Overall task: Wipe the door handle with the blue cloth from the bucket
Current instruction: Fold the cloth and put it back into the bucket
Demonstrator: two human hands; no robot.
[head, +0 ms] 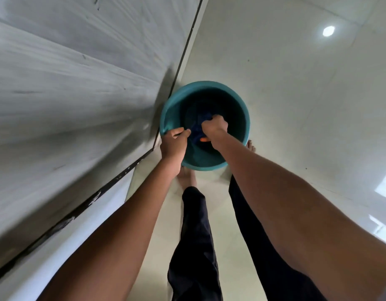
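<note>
Your left hand (173, 145): arm extended downward, fingers curled, pinching. Your right hand (215, 127): arm extended downward, fist closed, knuckles up.

A round teal plastic bucket (172, 109) has a dark inside, where a crumpled deep-blue cloth (196, 127) lies beside a small orange object (204, 139). The glossy tiled floor (296, 105) is off-white; the door panel (68, 83) at left is pale grey with faint streaked grain, edged black. The person's trousers (194, 246) are black.

bucket (172, 109) on floor (296, 105) beside door (68, 83) at left, cloth (198, 124) inside bucket, 2 feet just behind it
</note>
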